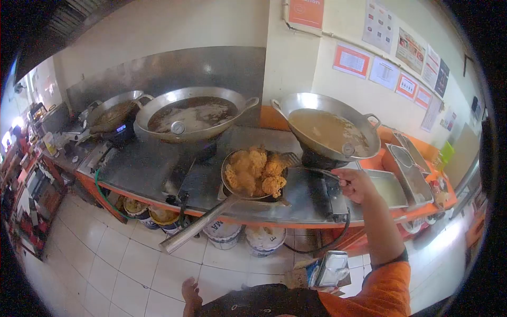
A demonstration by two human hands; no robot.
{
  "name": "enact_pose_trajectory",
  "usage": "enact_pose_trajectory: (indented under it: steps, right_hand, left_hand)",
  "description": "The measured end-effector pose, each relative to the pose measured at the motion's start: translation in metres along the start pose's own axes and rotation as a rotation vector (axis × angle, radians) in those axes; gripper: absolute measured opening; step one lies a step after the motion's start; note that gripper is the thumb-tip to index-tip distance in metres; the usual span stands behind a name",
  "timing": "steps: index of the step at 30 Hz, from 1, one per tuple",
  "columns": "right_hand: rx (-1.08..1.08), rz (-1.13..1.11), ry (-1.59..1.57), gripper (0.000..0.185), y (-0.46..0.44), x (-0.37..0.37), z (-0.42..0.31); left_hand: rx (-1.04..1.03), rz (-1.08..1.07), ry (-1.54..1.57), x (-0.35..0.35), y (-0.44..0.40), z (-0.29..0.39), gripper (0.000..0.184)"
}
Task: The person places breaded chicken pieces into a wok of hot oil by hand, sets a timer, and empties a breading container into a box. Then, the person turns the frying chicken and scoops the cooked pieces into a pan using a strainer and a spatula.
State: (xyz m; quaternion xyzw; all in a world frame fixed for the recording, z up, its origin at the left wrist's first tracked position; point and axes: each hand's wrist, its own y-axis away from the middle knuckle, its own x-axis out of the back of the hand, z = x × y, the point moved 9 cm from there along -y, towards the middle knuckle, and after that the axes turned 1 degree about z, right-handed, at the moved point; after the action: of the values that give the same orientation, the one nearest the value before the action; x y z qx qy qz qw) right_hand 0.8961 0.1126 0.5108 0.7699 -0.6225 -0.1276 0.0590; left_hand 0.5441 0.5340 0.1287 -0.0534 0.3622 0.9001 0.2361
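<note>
My right hand (355, 185) grips the handle of a long metal fork (309, 168). The fork's tines touch or lie just beside several pieces of golden fried chicken (256, 168). They are heaped in a round strainer whose long metal handle (198, 224) juts out past the counter's front edge. Whatever supports the strainer is mostly hidden. Down by my body, away from the counter, my left hand (191, 290) hangs with its fingers loosely bent and holds nothing.
Three large woks stand along the steel counter (132, 174): a left wok (113, 108), a middle wok (190, 113) and a right wok (332, 124), all with hot-looking oil. Metal trays (404, 171) sit at the right. Several buckets (222, 235) stand underneath. A hose (103, 190) hangs left.
</note>
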Motion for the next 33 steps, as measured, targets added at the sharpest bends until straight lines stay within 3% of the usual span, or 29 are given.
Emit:
enact_pose_trajectory:
  steps: [6, 9, 12, 15, 18, 24, 27, 30, 33]
  right_hand:
    - [-0.158, -0.210, -0.289, 0.032, 0.056, -0.041, -0.011]
    - [-0.262, -0.252, -0.361, 0.035, 0.069, -0.058, 0.004]
    - [-0.343, -0.231, -0.366, 0.036, 0.073, -0.074, 0.027]
    - [-0.395, -0.200, -0.347, 0.033, 0.065, -0.074, 0.044]
    - [-0.437, -0.134, -0.299, 0.031, 0.054, -0.072, 0.050]
    - [-0.498, -0.085, -0.261, 0.027, 0.023, -0.093, 0.045]
    - [-0.494, -0.047, -0.286, 0.026, -0.002, -0.114, 0.056]
    - [-0.468, -0.063, -0.319, 0.025, -0.029, -0.125, 0.085]
    - [-0.409, -0.052, -0.268, 0.026, -0.047, -0.120, 0.128]
  left_hand:
    - [-0.032, -0.041, -0.048, 0.001, -0.027, -0.008, 0.025]
    - [-0.189, -0.175, -0.076, -0.011, -0.028, 0.000, 0.024]
    - [-0.067, -0.072, -0.062, -0.025, -0.018, 0.007, 0.025]
    - [-0.355, -0.224, -0.287, -0.029, -0.032, 0.009, 0.027]
    - [-0.072, -0.110, -0.068, -0.027, -0.028, 0.003, 0.030]
    - [0.019, -0.075, -0.140, -0.010, -0.041, -0.006, 0.030]
    - [0.082, -0.080, 0.022, 0.021, -0.073, -0.033, 0.027]
    - [0.086, 0.046, -0.147, 0.043, -0.083, -0.027, 0.027]
    - [-0.108, -0.024, 0.109, 0.155, -0.232, -0.166, 0.029]
